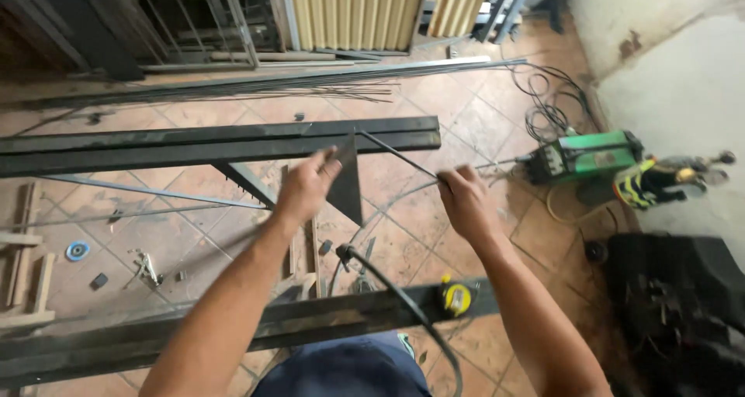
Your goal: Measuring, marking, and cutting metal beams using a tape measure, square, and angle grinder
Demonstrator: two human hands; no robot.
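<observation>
My left hand (306, 186) grips a dark triangular steel plate (348, 181) by its left edge, its upper point resting against the far black steel beam (194, 142). My right hand (464, 199) is closed on a thin welding rod (397, 155) that slants up and left to the beam beside the plate's top. A black cable (392, 288) runs from below toward my right forearm. A second steel beam (155, 336) lies near me, with a yellow tape measure (455, 297) on it.
A green welding machine (591, 155) sits at the right by the white wall, with coiled cables (547, 102) behind it. Long thin steel rods (272, 85) lie on the tiled floor beyond the beam. Metal window frames (186, 20) lean at the back. A blue disc (77, 250) lies left.
</observation>
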